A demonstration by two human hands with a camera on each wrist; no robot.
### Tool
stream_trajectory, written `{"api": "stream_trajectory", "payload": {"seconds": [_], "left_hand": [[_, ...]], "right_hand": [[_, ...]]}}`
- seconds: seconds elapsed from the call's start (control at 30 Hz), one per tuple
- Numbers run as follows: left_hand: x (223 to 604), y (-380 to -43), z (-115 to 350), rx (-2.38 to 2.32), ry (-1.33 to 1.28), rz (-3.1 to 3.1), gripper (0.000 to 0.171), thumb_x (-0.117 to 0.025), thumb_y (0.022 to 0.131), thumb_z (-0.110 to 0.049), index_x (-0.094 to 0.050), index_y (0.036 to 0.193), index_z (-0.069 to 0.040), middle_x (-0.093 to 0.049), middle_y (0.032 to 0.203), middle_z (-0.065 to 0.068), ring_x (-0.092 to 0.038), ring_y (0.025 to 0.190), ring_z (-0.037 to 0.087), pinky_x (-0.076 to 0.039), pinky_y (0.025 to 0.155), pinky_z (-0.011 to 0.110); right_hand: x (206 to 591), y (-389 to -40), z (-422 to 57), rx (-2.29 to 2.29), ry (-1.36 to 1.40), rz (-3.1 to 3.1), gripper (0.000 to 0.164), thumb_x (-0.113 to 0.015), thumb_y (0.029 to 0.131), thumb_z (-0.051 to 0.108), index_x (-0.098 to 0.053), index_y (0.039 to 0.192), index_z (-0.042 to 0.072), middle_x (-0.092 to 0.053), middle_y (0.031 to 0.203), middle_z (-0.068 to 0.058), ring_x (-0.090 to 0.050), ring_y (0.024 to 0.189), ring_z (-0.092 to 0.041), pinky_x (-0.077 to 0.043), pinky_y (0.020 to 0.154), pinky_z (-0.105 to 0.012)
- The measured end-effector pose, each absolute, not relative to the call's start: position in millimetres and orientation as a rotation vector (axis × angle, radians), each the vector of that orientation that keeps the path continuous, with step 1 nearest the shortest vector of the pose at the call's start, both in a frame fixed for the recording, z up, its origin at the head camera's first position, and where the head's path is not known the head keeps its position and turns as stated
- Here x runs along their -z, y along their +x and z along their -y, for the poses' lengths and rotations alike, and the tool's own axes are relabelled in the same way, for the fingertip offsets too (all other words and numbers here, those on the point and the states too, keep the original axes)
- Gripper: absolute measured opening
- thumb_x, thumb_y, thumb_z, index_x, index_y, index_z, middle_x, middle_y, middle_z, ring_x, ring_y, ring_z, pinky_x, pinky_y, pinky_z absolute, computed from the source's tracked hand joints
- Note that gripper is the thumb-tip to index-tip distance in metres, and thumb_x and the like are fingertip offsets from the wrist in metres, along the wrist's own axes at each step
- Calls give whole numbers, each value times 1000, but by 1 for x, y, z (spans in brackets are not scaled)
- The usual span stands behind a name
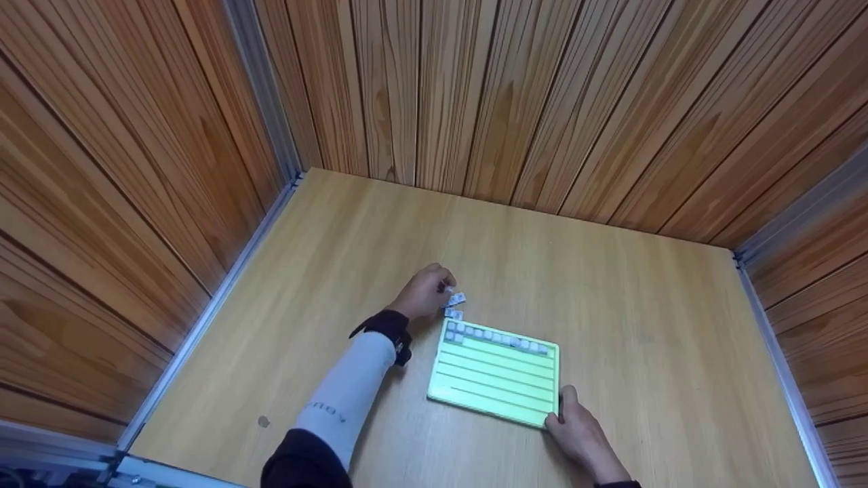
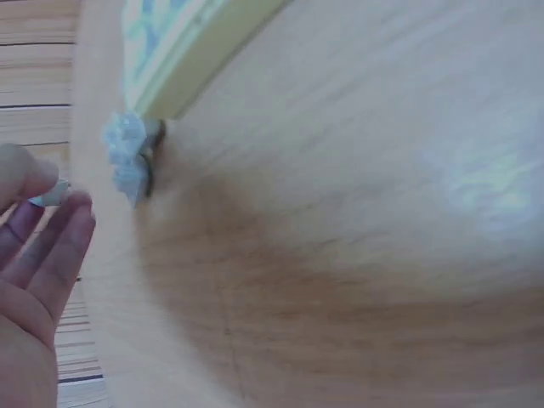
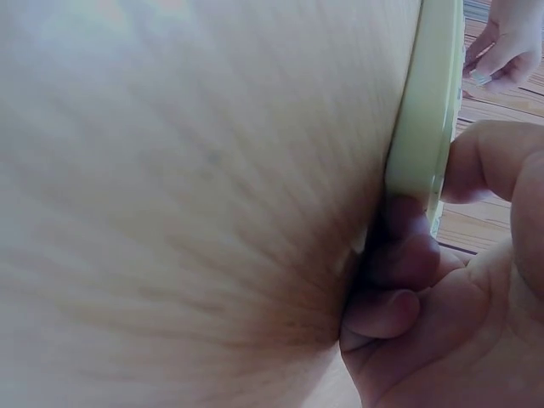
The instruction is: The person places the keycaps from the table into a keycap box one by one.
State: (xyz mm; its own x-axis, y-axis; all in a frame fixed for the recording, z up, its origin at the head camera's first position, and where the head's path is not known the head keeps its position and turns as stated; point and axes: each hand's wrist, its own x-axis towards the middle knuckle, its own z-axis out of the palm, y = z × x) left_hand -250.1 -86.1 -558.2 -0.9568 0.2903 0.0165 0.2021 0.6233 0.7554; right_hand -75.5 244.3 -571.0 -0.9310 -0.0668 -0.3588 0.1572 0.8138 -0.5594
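My left hand [image 1: 422, 293] pinches a small white block [image 2: 53, 194] between thumb and fingertips, just past the far left corner of a light green ridged tray [image 1: 495, 383]. Beneath that hand, several loose whitish blocks [image 1: 457, 298] lie on the table close to the corner. Inside the tray, similar small blocks [image 1: 498, 337] fill the far row, and a couple sit at the left of the row after it. My right hand [image 1: 582, 430] grips the tray's near right corner, thumb on the rim and other fingers curled low against its side [image 3: 416, 127].
The tray lies slightly turned on a wood-grain tabletop [image 1: 644, 325]. Plank walls [image 1: 447, 88] rise at the back and both sides, with metal rails [image 1: 203, 312] along the side edges. A small dark spot [image 1: 264, 421] marks the table at the near left.
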Motion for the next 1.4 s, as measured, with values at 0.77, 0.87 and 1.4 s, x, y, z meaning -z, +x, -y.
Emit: {"api": "stream_trajectory", "payload": {"seconds": [0.77,0.87,1.4], "left_hand": [[550,-196,73,-1212,964,-2671,17,-73,94,-14,-76,109,-9,-63,109,1,-59,104,14,-50,90,25],[555,-193,71,-1142,1033,-2683,17,-73,94,-14,-78,110,-11,-64,106,2,-60,101,14,-50,88,23],[567,-182,63,-806,1172,-2828,18,-67,95,-4,-75,111,-7,-68,107,4,-61,103,16,-51,89,23]], "right_hand": [[567,-79,-250,841,51,-2650,33,-56,93,11,-39,119,0,-47,81,-7,-47,73,-23,-34,58,-32],[567,-78,-249,836,50,-2649,33,-56,92,11,-39,118,1,-46,79,-6,-46,71,-22,-33,57,-31],[571,-75,-243,826,52,-2625,32,-56,93,11,-39,117,1,-40,77,-2,-43,69,-20,-31,57,-31]]}}
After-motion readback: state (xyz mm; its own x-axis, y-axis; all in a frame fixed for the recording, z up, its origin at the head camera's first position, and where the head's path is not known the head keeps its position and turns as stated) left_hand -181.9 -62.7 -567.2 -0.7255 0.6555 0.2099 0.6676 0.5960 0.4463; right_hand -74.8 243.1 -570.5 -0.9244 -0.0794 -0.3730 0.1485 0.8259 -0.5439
